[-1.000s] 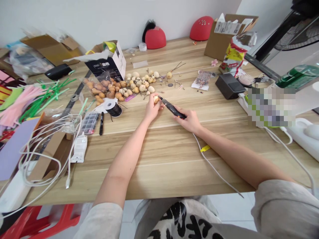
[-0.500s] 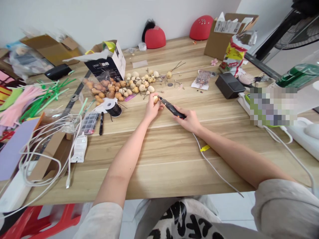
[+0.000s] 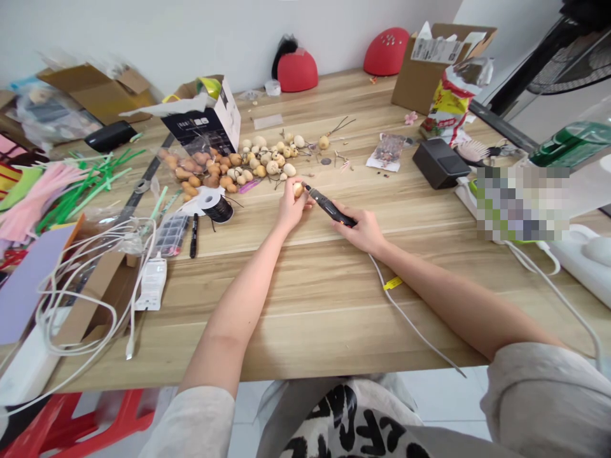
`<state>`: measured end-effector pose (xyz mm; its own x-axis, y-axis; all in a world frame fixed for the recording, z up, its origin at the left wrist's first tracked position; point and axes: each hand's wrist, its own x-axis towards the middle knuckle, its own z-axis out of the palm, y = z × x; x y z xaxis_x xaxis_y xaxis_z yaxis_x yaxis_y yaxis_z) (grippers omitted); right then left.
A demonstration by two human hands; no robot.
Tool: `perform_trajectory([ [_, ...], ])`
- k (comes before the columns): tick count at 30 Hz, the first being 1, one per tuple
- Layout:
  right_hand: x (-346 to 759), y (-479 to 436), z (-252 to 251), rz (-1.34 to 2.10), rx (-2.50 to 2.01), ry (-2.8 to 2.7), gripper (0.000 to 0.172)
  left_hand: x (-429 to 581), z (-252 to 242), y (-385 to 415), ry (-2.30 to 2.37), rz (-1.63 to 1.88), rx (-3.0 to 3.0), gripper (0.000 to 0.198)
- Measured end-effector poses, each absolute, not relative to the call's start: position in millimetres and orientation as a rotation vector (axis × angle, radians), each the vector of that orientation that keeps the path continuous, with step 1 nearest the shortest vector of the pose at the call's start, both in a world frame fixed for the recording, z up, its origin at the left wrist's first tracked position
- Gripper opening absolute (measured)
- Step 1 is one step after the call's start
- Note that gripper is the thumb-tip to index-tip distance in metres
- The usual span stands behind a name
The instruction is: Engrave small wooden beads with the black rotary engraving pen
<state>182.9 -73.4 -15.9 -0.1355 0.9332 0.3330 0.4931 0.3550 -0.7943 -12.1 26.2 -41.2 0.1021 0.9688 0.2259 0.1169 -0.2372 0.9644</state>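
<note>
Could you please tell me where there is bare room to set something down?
Bare tabletop: between black marker and left forearm, and between that forearm and yellow tag. Crowded: left of the marker, and around the spool.

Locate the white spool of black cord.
In the head view, the spool is left of the left hand, just in front of the small brown rounded pieces and right of the slim black marker.

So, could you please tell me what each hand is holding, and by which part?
The left hand holds a small round piece around its sides; the right hand grips a black tool by its rear end.
</note>
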Motion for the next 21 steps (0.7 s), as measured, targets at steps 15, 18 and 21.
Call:
perform_trajectory([
  [15, 182.3, -73.9, -15.8, 0.645, -1.272, -1.792, 0.049, -12.6, -41.8, 26.6, 1.118, 1.244, 1.526, 0.042],
  [18, 182.4, -73.9, -16.1, 0.637, -1.268, -1.806, 0.049, -11.7, -41.9, 26.5, 1.121, 1.254, 1.527, 0.043],
  [21, 182.6, -73.5, -16.5, 0.639, -1.289, -1.775, 0.049, -11.3, -41.7, 26.2, 1.12, 1.251, 1.514, 0.042],
])
